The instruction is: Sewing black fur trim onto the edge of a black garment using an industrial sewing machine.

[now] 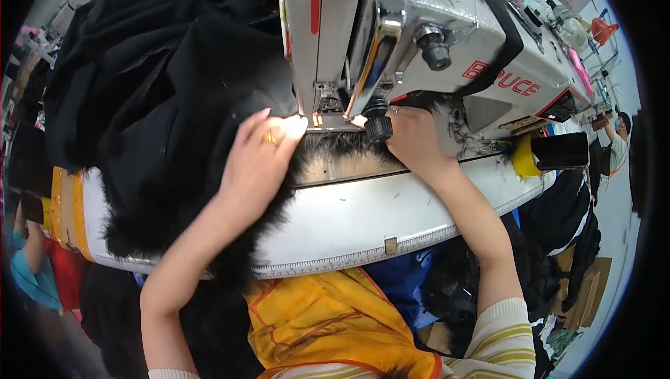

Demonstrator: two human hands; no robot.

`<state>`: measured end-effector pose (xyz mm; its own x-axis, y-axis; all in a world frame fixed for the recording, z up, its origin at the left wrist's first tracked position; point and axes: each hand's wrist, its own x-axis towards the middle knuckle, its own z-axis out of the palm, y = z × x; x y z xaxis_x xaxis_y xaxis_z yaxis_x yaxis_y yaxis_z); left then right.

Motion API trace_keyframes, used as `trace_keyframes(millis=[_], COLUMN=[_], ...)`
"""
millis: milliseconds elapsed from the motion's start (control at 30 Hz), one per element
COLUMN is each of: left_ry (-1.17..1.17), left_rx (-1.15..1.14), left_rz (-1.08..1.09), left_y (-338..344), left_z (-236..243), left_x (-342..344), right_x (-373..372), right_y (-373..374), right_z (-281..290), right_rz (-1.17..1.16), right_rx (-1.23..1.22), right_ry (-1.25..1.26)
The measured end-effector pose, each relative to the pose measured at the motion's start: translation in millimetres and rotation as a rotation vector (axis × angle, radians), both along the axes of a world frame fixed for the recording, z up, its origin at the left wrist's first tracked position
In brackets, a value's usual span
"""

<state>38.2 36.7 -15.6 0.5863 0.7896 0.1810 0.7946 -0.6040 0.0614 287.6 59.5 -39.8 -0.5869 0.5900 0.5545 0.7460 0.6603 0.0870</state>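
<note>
The black cloth (160, 93) looks matt and softly creased; the black fur (132, 231) at its lower edge is shaggy and rough. The sewing machine (447, 19) wears a smooth white coat with a slight gloss, specked with lint. Its front guard (382, 19) is mirror-bright metal, its lower knob (379, 128) ridged black plastic, apparently. The bench (349, 218) is smooth, faintly shiny white. The orange apron (331, 316) is wrinkled cloth, the phone (564, 151) glossy.

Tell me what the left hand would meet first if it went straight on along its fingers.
The left hand points up and to the right, so most likely the presser foot assembly, close by its fingertips; depth is unclear from this view.
</note>
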Motion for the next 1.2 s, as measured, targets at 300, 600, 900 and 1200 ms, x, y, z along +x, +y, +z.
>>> trace_keyframes(millis=[300,600,900,1200], left_ry=[-0.106,-0.104,-0.154,-0.232], left_rx=[0.389,0.357,0.328,0.364], left_rz=[-0.317,-0.184,-0.158,-0.407], left_y=[-11,-21,-13,39], left_z=[-14,-16,-25,-28], left_x=[-10,-8,-23,-20], right_x=[1,-30,-8,9], right_y=[-59,-30,-7,-6], right_z=[35,13,7,2], right_rz=[-0.06,-0.022,-0.048,-0.085], right_rx=[-0.335,-0.232,-0.014,-0.081], right_ry=[-0.472,-0.396,-0.303,-0.062])
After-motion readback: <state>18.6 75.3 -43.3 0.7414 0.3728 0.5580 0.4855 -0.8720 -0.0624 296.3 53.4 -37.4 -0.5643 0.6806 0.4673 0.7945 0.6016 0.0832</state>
